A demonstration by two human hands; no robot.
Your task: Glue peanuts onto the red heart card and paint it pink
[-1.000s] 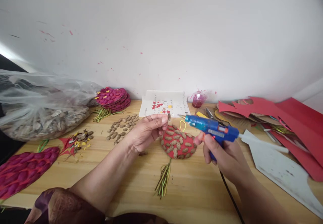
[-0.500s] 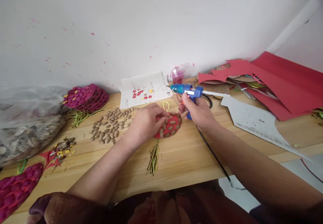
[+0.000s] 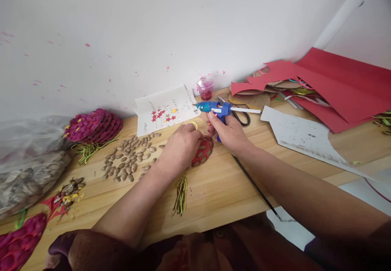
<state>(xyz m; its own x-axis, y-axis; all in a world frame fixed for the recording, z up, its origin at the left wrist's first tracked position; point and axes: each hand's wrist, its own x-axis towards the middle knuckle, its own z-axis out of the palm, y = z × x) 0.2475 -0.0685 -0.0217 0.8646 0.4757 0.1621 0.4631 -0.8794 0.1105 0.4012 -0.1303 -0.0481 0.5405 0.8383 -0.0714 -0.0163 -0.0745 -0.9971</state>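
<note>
My right hand (image 3: 230, 132) grips a blue glue gun (image 3: 215, 109), its nozzle pointing left and a white glue stick poking out the back. My left hand (image 3: 181, 144) lies curled on a red disc (image 3: 203, 152) covered with peanut shells, hiding its left half and pressing on it; what the fingertips pinch is hidden. A yellow loop (image 3: 193, 124) shows at the disc's top and a tassel of green and yellow strands (image 3: 181, 189) trails below it. Loose peanut shells (image 3: 126, 161) lie just left of my left hand.
A clear bag of shells (image 3: 27, 161) sits far left, with stacked magenta discs (image 3: 93, 123) behind. A paper sheet with red stars (image 3: 163, 109), a pink cup (image 3: 205, 88), scissors (image 3: 241, 118), red card (image 3: 332, 87) and a white cut-out (image 3: 305, 134) line the back and right. The gun's black cord (image 3: 256, 189) runs off the table edge.
My left hand came down from mid-air onto the red disc and now covers more of it. The glue gun moved back and away from the disc. The camera view shifted right.
</note>
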